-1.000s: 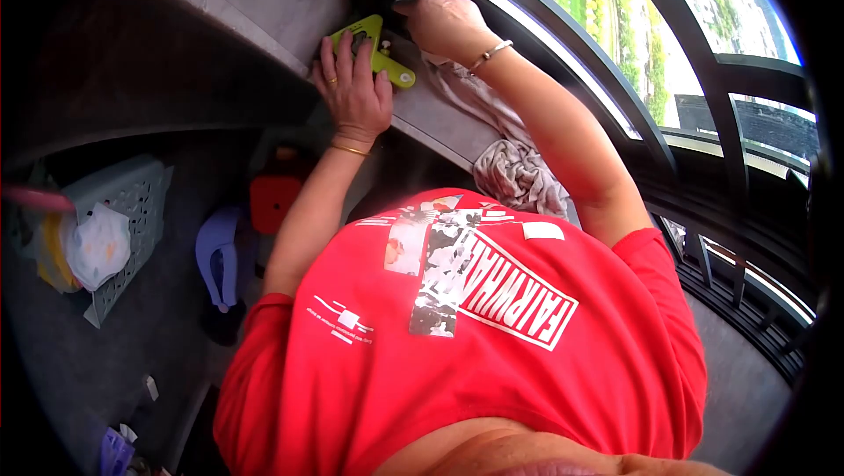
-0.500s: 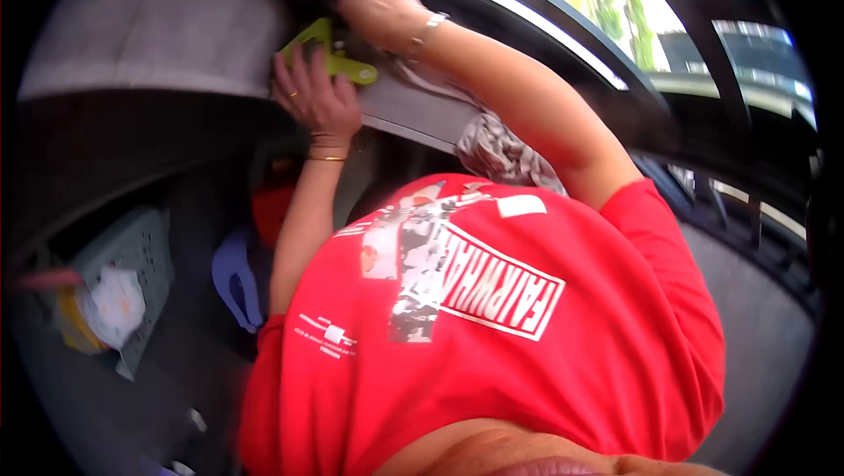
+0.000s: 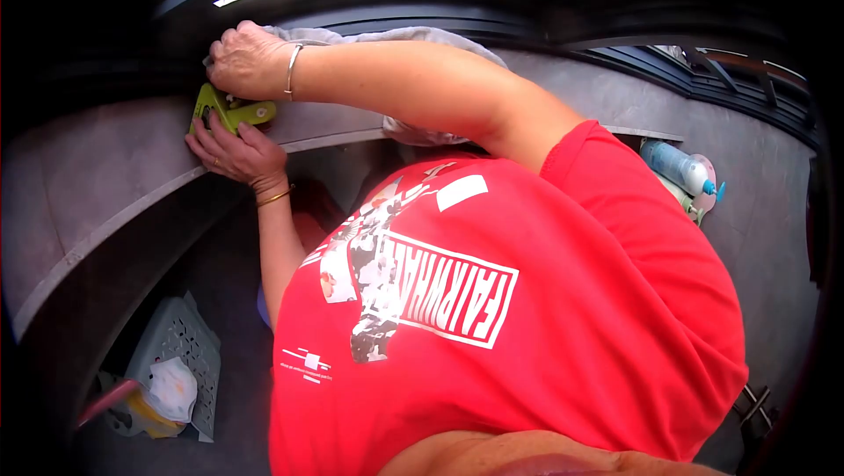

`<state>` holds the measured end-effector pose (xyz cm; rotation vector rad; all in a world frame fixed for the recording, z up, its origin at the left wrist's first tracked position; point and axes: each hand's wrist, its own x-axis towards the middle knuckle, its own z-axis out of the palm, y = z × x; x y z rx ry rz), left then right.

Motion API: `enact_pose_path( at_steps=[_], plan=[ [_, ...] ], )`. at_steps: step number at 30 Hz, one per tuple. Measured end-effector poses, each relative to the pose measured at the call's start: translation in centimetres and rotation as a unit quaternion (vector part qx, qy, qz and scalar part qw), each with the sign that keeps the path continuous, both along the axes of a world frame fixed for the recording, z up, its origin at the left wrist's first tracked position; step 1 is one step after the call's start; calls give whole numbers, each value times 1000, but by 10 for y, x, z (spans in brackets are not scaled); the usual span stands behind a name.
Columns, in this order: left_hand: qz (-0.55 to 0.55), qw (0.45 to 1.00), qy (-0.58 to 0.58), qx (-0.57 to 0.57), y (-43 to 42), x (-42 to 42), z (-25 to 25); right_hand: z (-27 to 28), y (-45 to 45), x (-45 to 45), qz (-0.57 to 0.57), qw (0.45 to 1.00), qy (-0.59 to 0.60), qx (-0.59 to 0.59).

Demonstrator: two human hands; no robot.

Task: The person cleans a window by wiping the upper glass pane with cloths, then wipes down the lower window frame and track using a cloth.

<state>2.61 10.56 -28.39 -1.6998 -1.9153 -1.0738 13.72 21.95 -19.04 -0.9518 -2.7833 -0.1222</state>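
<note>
My left hand [image 3: 233,155] grips a lime-green plastic piece [image 3: 258,113] at the edge of the grey ledge [image 3: 123,146]. Its fingers lie across the piece, with the thumb against a rounded arm that has a small hole near its end. Just beyond it, close to the window frame, my right hand [image 3: 251,61] is closed in a fist. A grey cloth [image 3: 404,36] runs along the ledge behind the right forearm up to this fist, and a bit of it shows beside the knuckles. Part of the cloth hangs over the ledge below the forearm.
The dark window frame [image 3: 369,12] borders the far side of the ledge. Down on the left, a grey perforated basket [image 3: 204,362] stands near a crumpled white item [image 3: 171,388]. A blue bottle [image 3: 673,164] lies at the right, behind the right arm.
The view has swung, so both hands and the green piece appear farther left and lower. The bottle has come into view. Both hands keep much the same hold.
</note>
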Motion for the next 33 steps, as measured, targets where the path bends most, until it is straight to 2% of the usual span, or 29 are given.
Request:
enact_pose_path(
  at_steps=[4, 11, 14, 21, 25, 29, 31, 33],
  plan=[
    [0, 1000, -9, -4, -1, -6, 2, -12, -1, 3, -22, 999, 46, 19],
    [-7, 1000, 3, 9, -3, -23, -2, 14, -18, 47, -31, 993, -21, -108],
    [-2, 999, 29, 19, -4, -26, 3, 15, -24, 73, -53, 993, -22, -103],
    [-12, 1000, 3, 3, -7, -41, -7, 32, -49, 157, -107, 986, -48, -115],
    [-9, 1000, 0, 2, -9, -43, -10, 28, -60, 200, -123, 987, -85, -65],
    [-9, 1000, -2, 2, -8, -41, -11, 28, -70, 243, -126, 989, -58, -44],
    [-5, 1000, 10, 3, -9, -40, -12, 33, -78, 258, -180, 973, -130, -64],
    [-1, 1000, 11, 7, -9, -38, -12, 27, -87, 276, -199, 970, -132, -51]
  ],
)
